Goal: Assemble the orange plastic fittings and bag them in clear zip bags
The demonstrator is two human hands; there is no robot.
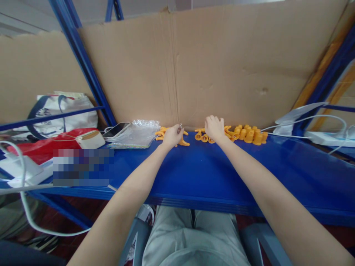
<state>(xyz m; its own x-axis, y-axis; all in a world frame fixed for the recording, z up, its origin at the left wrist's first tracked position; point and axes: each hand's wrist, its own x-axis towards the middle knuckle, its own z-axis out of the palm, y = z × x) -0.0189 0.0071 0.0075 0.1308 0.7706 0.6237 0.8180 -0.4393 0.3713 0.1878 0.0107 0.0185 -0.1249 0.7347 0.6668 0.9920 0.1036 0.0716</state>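
Observation:
My left hand (172, 136) is closed in a pinch around a small shiny metal piece (180, 126), too small to name. Beneath and beside it lie several orange pronged plastic parts (184, 142), partly covered by the hand. To the right, my right hand (214, 128) reaches down with curled fingers over a row of orange parts with round cups (204, 138). Its fingertips are hidden behind the hand, so what they grip does not show. Just beyond it, several orange cylindrical caps (249, 135) stand grouped against the cardboard.
A blue shelf top (194, 173) carries everything, with a cardboard sheet (222, 66) upright behind. On the left are a plastic-wrapped packet (135, 133), a phone (118, 130), a white box (90, 140) and a red bag (41, 149). White cables (330, 117) run at the right.

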